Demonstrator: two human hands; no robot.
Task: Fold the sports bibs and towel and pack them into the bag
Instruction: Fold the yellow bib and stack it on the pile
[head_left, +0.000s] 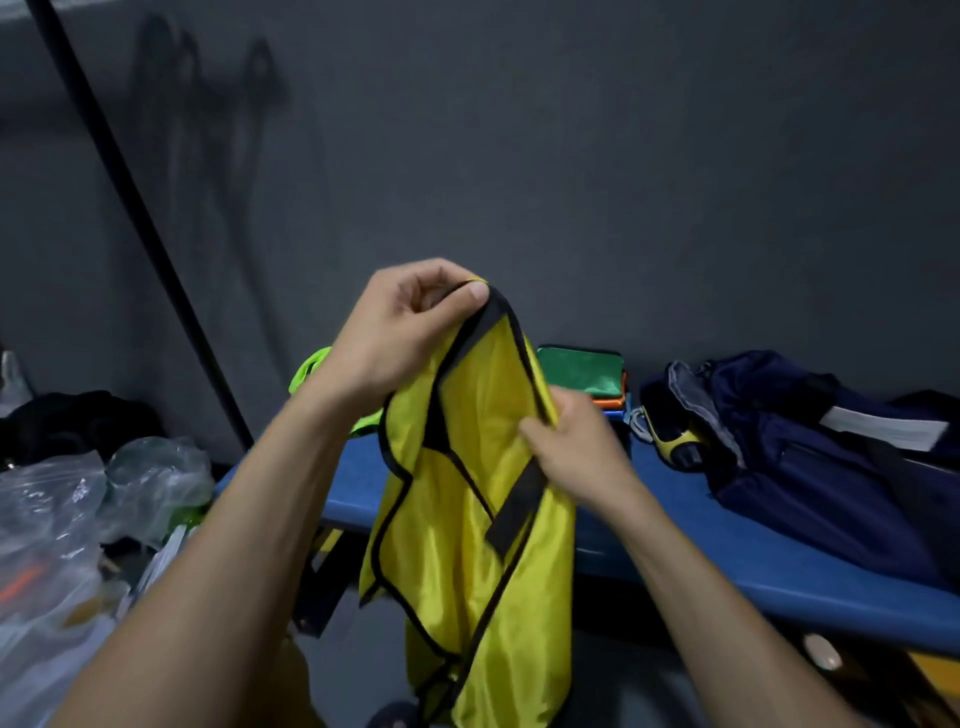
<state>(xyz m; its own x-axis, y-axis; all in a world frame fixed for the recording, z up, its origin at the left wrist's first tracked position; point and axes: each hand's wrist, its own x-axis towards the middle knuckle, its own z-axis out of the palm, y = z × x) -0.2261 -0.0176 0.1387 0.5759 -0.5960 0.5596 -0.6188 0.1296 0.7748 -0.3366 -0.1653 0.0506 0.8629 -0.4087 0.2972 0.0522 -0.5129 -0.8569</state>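
Observation:
A yellow sports bib (467, 519) with black trim hangs in the air in front of the blue bench (727, 551). My left hand (400, 327) pinches its top strap between thumb and fingers. My right hand (576, 441) grips the bib's right edge lower down. Behind the bib, a stack of folded bibs (582, 374), green on top with orange under it, lies on the bench by the wall. A neon green bib (311, 374) peeks out behind my left wrist. The navy bag (810, 441) lies open on the bench at the right.
Crumpled clear plastic bags (78, 509) and dark cloth (67, 421) pile up at the left. A black pole (140, 218) leans against the grey wall. A yellow and black object (675, 441) sits at the bag's mouth.

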